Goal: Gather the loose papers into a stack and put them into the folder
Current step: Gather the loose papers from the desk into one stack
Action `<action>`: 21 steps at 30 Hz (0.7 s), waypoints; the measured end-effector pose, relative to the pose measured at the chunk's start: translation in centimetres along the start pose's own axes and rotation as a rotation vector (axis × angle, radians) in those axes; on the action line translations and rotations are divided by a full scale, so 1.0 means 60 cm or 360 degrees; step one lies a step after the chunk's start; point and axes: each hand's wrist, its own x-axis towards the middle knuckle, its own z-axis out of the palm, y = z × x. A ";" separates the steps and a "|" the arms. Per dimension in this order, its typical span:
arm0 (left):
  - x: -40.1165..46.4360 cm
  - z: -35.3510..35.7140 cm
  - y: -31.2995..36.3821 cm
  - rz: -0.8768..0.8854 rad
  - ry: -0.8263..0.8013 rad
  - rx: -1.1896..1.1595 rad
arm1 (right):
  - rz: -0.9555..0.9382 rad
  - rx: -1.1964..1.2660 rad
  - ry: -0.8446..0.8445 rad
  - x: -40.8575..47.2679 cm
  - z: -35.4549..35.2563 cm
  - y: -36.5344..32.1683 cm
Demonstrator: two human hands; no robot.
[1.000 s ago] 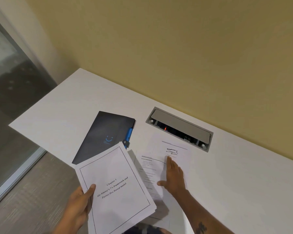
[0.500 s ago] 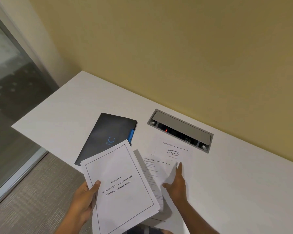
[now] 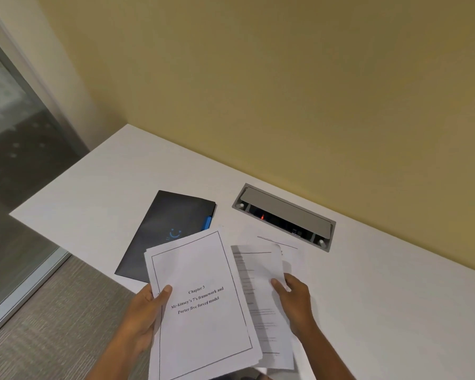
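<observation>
Dark folder (image 3: pixel 166 231) lies shut on the white desk (image 3: pixel 99 193), far left of the action. Left hand (image 3: pixel 144 316) is gripping a paper stack (image 3: pixel 203 305) (cover says "Chapter 3"), thumb on top. Right hand (image 3: pixel 295 300) pinches a loose sheet (image 3: pixel 261 292), lifted off another sheet (image 3: pixel 288 244) beside the cable hatch (image 3: pixel 284 215).

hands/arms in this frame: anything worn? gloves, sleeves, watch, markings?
Both bare. Left hand and right hand have no gloves and no rings visible on the fingers. No watch or band on either wrist. Both forearms are uncovered down to the bottom edge of the picture, so no sleeves in view. No markings visible on the parts of the arms that show now.
</observation>
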 end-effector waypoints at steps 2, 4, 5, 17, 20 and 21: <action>0.005 0.004 0.005 0.0005 -0.0036 0.0047 | -0.0014 0.0048 -0.0070 -0.003 -0.006 -0.028; 0.009 0.012 0.010 0.0045 -0.0060 0.0092 | -0.0013 0.0117 -0.0140 -0.005 -0.010 -0.055; 0.011 0.017 0.013 0.0070 -0.0080 0.0118 | -0.0008 0.0153 -0.0178 -0.005 -0.011 -0.067; 0.002 0.072 0.015 -0.0029 -0.0277 0.0339 | 0.0104 0.0505 -0.0578 -0.044 0.010 -0.103; -0.003 0.077 0.008 -0.0064 -0.0278 0.0370 | 0.0126 0.0506 -0.0666 -0.048 0.018 -0.096; -0.003 0.076 0.005 -0.0073 -0.0282 0.0366 | 0.0142 0.0507 -0.0692 -0.047 0.020 -0.091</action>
